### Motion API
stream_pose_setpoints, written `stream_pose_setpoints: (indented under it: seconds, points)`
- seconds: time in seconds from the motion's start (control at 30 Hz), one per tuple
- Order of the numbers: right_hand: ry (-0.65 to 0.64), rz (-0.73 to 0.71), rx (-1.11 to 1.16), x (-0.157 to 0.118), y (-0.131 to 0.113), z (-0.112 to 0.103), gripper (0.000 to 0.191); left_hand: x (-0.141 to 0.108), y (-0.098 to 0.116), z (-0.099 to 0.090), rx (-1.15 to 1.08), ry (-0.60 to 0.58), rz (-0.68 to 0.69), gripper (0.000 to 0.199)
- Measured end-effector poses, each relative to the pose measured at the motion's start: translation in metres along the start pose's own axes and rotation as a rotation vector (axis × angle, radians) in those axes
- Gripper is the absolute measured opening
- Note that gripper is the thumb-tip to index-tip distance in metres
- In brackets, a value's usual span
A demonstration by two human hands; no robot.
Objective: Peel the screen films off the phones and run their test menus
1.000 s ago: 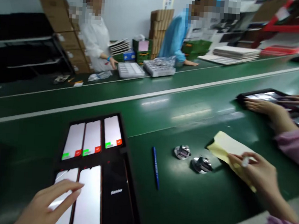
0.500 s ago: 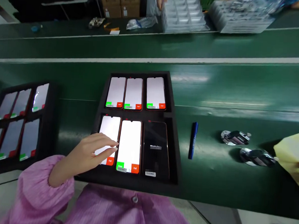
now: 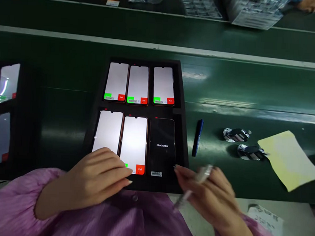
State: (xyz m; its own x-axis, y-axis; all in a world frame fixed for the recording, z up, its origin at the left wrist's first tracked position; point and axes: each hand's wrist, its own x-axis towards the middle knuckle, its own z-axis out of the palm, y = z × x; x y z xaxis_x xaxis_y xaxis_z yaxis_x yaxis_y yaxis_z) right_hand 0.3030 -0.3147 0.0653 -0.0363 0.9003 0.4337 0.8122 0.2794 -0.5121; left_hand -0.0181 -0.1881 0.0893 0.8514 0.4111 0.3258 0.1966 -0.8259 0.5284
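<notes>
A black tray (image 3: 181, 133) holds several phones in two rows. Most screens are white with green and red boxes; the front right phone (image 3: 163, 139) is dark and reads "Blackview". My left hand (image 3: 95, 180) lies over the lower parts of the front left phone (image 3: 108, 129) and the front middle phone (image 3: 134, 141), fingers extended and holding nothing. My right hand (image 3: 208, 192), blurred, is at the tray's front right corner, closed on a pale, pen-like object (image 3: 204, 173). Its index fingertip is beside the dark phone.
Right of the tray lie a blue marker (image 3: 198, 137), two small metal-and-black devices (image 3: 236, 135) and a yellow cloth (image 3: 291, 158). Another phone tray (image 3: 23, 131) is at the left. Clear plastic trays (image 3: 251, 13) and a person's hand (image 3: 310, 4) are at the back.
My right hand has come in from the right edge to the tray, leaving the yellow cloth on the table. My left hand has moved slightly right and down. The view has tilted down.
</notes>
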Motion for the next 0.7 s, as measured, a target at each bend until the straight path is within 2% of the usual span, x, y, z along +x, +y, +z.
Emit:
stream_pose_setpoints:
  seconds: [0.07, 0.13, 0.2, 0.23, 0.27, 0.33, 0.4, 0.43, 0.53, 0.6, 0.7]
  points:
    - [-0.081, -0.197, -0.108, 0.008, -0.014, 0.021, 0.021, 0.008, 0.006, 0.006, 0.003, -0.004, 0.054, 0.011]
    - [-0.192, -0.322, -0.229, 0.012, -0.020, 0.024, 0.021, 0.010, 0.009, 0.012, 0.014, 0.010, 0.065, 0.010]
    - [-0.299, -0.317, -0.247, 0.012, -0.018, 0.015, 0.016, 0.009, 0.013, 0.021, 0.036, 0.003, 0.066, 0.009]
    - [-0.317, -0.273, -0.176, 0.011, -0.015, 0.009, 0.009, 0.008, 0.016, 0.028, 0.066, -0.007, 0.071, 0.009]
    - [-0.284, -0.207, -0.067, 0.011, -0.012, 0.004, 0.007, 0.009, 0.019, 0.035, 0.111, -0.021, 0.077, 0.009]
    - [-0.125, -0.056, 0.167, 0.012, -0.008, -0.001, 0.027, 0.013, 0.027, 0.052, 0.217, -0.032, 0.056, 0.014]
    - [0.062, 0.108, 0.349, 0.015, -0.009, 0.006, 0.047, 0.022, 0.034, 0.070, 0.313, -0.032, -0.036, 0.031]
    - [0.130, 0.191, 0.399, 0.016, -0.011, 0.012, 0.049, 0.027, 0.037, 0.077, 0.346, -0.034, -0.095, 0.042]
    - [0.201, 0.423, 0.470, 0.018, -0.022, 0.035, 0.027, 0.034, 0.040, 0.093, 0.392, -0.027, -0.172, 0.063]
    - [0.208, 0.472, 0.411, 0.017, -0.028, 0.045, 0.033, 0.031, 0.039, 0.097, 0.369, -0.009, -0.115, 0.059]
    - [0.237, 0.440, 0.254, 0.012, -0.032, 0.050, 0.046, 0.021, 0.037, 0.096, 0.328, 0.006, -0.045, 0.046]
